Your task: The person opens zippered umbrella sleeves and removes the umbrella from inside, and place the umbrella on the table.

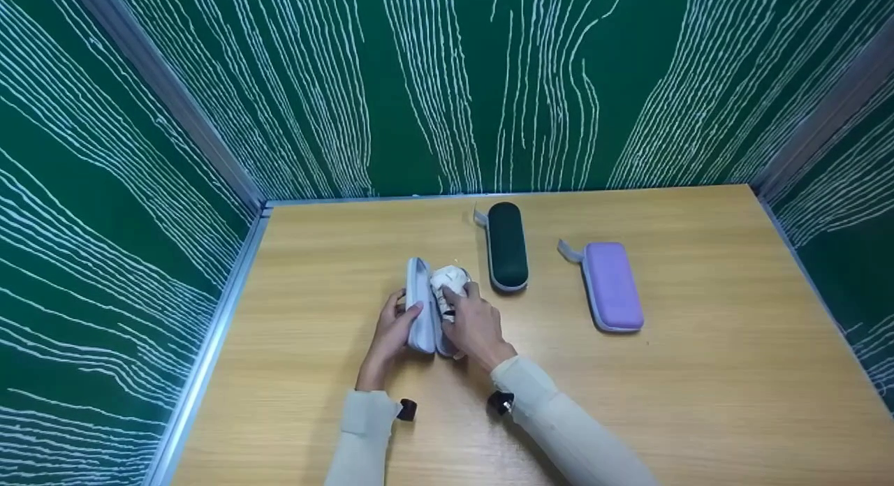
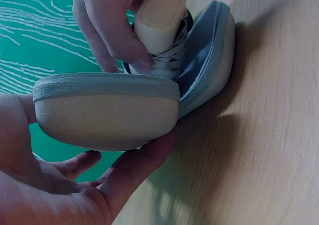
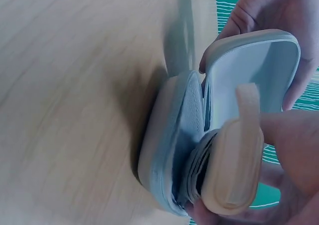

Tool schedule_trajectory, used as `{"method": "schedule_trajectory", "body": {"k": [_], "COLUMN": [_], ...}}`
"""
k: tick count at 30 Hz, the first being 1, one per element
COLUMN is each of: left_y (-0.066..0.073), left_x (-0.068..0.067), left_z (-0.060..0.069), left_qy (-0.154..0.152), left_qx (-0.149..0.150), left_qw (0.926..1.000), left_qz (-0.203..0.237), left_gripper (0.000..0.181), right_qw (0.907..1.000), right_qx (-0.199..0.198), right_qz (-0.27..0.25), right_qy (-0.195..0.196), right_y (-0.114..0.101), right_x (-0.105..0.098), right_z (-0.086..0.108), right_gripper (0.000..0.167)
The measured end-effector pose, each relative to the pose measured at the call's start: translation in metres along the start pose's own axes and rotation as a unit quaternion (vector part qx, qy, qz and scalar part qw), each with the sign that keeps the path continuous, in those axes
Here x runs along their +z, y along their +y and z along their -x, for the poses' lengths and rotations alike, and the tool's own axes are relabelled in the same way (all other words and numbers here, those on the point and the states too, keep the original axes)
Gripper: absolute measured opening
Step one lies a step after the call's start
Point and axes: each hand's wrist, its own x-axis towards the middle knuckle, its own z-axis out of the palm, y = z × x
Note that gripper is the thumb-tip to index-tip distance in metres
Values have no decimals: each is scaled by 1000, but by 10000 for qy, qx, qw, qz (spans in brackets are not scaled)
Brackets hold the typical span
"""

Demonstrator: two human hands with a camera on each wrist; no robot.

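Observation:
A pale grey-blue zip case (image 1: 420, 315) stands open on the table, its two halves spread apart. My left hand (image 1: 392, 329) grips the left half, thumb on one side and fingers on the other. With my right hand (image 1: 478, 325) I hold a compact folding umbrella (image 1: 449, 279) by its sides, partly within the right half of the case. Its cream handle (image 3: 234, 165) has a short strap (image 3: 248, 103), and dark-and-light folded fabric (image 2: 169, 60) shows below the handle. In the right wrist view the smooth lining (image 3: 254, 75) of the raised half is visible.
A dark green zip case (image 1: 508, 245), closed, lies beyond my right hand. Farther right is a closed purple zip case (image 1: 613, 287) with a grey loop. Green walls (image 1: 433, 88) with white lines border the wooden table (image 1: 698, 388) at the back and sides.

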Motion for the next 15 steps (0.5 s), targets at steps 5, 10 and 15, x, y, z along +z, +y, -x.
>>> {"method": "schedule_trajectory", "body": {"k": [5, 10, 15], "left_y": [-2, 3, -1], "left_x": [0, 0, -1], "left_z": [-1, 2, -1], "left_qy": [-25, -41, 48], "left_qx": [-50, -176, -252], "left_qw": [10000, 9998, 9997], "left_qz": [30, 49, 39], "left_gripper": [56, 56, 55], "right_qw": [9999, 9995, 9988], "right_qx": [43, 156, 149], "right_qz": [78, -101, -216], "right_qy": [128, 268, 416], "right_y": [3, 7, 8], "right_x": [4, 8, 8], "right_z": [-2, -3, -2], "right_gripper": [56, 53, 51]}}
